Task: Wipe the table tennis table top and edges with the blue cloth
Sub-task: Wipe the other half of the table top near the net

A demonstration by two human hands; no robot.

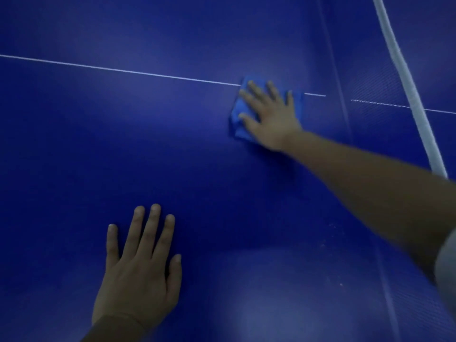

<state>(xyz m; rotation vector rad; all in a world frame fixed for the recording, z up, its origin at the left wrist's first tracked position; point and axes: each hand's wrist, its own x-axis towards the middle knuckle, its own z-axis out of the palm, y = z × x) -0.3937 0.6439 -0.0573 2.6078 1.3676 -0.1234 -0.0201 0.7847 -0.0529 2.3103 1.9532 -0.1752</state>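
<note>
The dark blue table tennis table top (123,144) fills the view. A thin white centre line (123,70) runs across it. My right hand (269,114) lies flat with straight spread fingers on the folded blue cloth (238,114), pressing it to the table right on the white line. Most of the cloth is hidden under the palm; its edges show at the left and the right of the hand. My left hand (140,270) rests flat on the bare table near the front, fingers straight and slightly spread, holding nothing.
The net (385,90) stands at the right, its white top band (407,77) running diagonally from the upper right downward. The far half of the table shows through the mesh. A few pale specks (330,233) lie on the surface at the lower right.
</note>
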